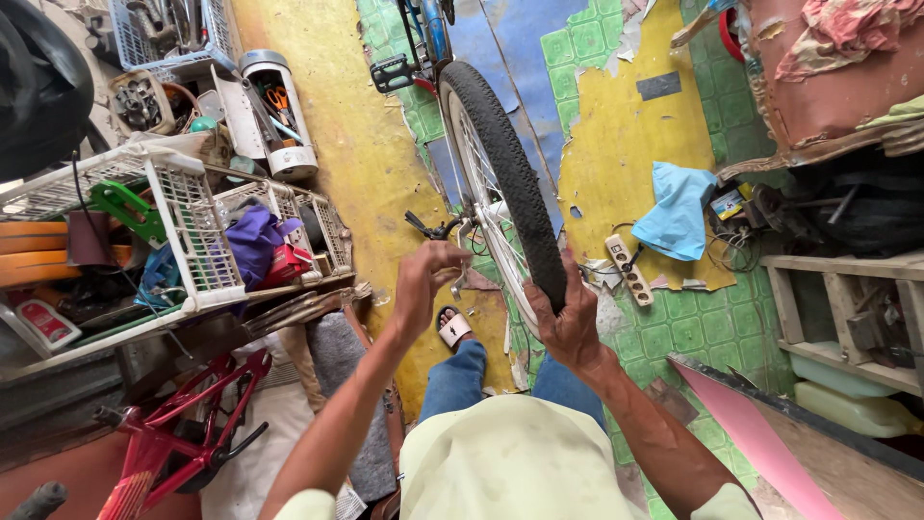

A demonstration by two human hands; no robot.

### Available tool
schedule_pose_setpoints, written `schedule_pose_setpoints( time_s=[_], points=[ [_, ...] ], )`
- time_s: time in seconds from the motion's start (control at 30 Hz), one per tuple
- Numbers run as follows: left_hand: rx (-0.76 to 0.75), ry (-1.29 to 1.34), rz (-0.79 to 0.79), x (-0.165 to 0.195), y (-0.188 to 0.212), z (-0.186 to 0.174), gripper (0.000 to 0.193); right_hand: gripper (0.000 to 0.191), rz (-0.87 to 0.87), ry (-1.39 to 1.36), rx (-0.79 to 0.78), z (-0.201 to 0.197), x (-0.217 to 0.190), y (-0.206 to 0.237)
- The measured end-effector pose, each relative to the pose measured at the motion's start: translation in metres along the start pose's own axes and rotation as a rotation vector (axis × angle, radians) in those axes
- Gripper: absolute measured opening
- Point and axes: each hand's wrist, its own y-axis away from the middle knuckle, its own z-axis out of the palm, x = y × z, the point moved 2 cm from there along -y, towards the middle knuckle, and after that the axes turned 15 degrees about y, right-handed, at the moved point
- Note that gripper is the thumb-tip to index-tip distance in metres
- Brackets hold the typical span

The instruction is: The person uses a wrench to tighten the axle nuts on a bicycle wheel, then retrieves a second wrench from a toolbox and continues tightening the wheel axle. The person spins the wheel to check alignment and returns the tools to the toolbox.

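We look down at a bicycle wheel [500,183] standing upright at the centre of the view, its black tyre [525,193] running from 12 o'clock down toward our knees. Our right hand [568,323] lies against the tyre's lower edge, palm on the tread, its grip clamped on the rubber. Our left hand [423,284], at 9 o'clock of the right, sits beside the spokes near the axle; its grip is curled together around a small metal part that we cannot identify. Between the two hands the rim and spokes show, and below them a sandalled foot [452,327] rests on the floor [664,327].

Open room is narrow. At 9 o'clock a white wire basket rack [192,221] crowded with tools and a purple cloth [252,241] reaches nearly to the left forearm. At 7 o'clock a red bicycle frame [183,433] lies on the floor. At 3 o'clock a white power strip [630,270] lies just beside the tyre, with a blue cloth [679,207] past it and wooden shelving [847,308] at the frame's edge. At 5 o'clock a pink board [760,438] slants inward. The clearest floor is the yellow strip at 11 o'clock of the wheel.
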Motion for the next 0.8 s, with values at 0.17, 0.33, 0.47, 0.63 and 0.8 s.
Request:
schedule_pose_setpoints(
  time_s=[0.17, 0.33, 0.47, 0.63, 0.8],
  points=[
    [0.313, -0.043, -0.520, -0.005, -0.046, 0.018, 0.028, 0.059, 0.003, -0.039, 0.003, 0.000, -0.003, 0.000],
    [0.403, 0.122, -0.746, -0.009, -0.079, 0.014, 0.019, 0.055, 0.057, -0.042, -0.019, -0.002, -0.005, 0.000],
    [0.500, 0.099, -0.733, -0.027, -0.098, 0.011, 0.019, 0.041, -0.016, -0.275, -0.174, -0.008, 0.002, -0.009],
    [0.407, -0.163, -0.619, -0.044, -0.101, 0.013, 0.020, 0.030, 0.215, -0.423, -0.425, 0.001, 0.019, -0.016],
    [0.414, -0.428, -0.528, -0.039, -0.097, 0.009, 0.032, 0.033, 0.223, -0.342, -0.306, 0.013, 0.010, -0.012]
  ],
)
